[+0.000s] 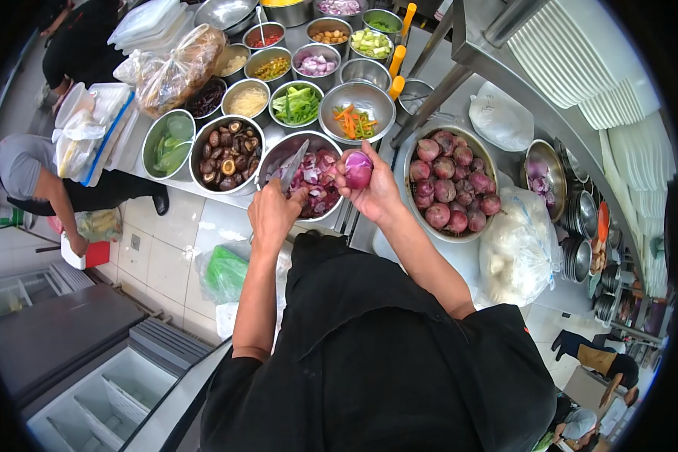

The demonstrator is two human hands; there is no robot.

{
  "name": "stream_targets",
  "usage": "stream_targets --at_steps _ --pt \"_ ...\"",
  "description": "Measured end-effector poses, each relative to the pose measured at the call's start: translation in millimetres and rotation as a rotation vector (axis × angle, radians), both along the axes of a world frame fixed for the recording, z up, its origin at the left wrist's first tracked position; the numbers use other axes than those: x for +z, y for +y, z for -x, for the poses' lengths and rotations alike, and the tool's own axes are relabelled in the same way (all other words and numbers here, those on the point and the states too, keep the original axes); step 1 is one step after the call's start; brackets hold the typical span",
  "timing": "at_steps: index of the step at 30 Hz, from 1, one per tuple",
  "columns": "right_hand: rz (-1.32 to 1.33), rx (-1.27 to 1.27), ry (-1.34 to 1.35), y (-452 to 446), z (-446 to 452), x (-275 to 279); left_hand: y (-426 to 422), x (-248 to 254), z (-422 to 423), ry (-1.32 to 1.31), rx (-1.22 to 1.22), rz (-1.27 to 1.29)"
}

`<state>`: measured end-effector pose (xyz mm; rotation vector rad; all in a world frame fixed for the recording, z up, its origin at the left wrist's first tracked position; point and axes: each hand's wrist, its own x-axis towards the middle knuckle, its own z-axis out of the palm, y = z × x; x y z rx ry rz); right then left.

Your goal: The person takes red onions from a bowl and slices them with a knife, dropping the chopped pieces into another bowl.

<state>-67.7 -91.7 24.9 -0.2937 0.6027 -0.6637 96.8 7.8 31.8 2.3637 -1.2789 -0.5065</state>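
Observation:
My left hand (273, 215) is closed around a knife (294, 162), whose blade points up and away over the metal bowl (277, 151). Purple onion skins and pieces (318, 179) lie in that bowl. Above its right edge, my right hand (377, 194) grips a smooth, shiny red onion (358, 170), palm turned up and fingers curled around it. To the right of this hand stands a large bowl (412, 197) heaped with whole unpeeled red onions (453, 181).
Bowls of mushrooms (228, 154), green peppers (295, 104) and carrot strips (355, 120) crowd the counter ahead. A bag of pale produce (514, 245) sits right, below a metal shelf post (437, 98). One person (41, 177) bends at left; others are at lower right.

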Motion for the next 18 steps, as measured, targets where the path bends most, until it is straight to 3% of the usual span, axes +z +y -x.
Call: stream_targets --at_steps 3,6,9,11,18 --pt "-0.004 0.072 -0.101 -3.7 3.9 -7.0 0.1 -0.2 4.0 0.109 0.013 0.122" --pt "0.012 0.109 -0.174 -4.4 3.5 -7.7 0.6 -0.6 13.2 0.482 -0.047 0.273" --pt "-0.026 0.076 -0.114 -1.4 -1.4 2.5 1.7 15.2 34.0 0.678 -0.125 0.407" --pt "-0.106 -0.015 0.015 4.1 -7.5 12.1 0.9 20.3 39.4 0.690 -0.163 0.364" --pt "-0.041 -0.002 -0.073 3.8 -7.1 -6.8 -2.7 26.7 45.2 0.687 -0.202 0.362"
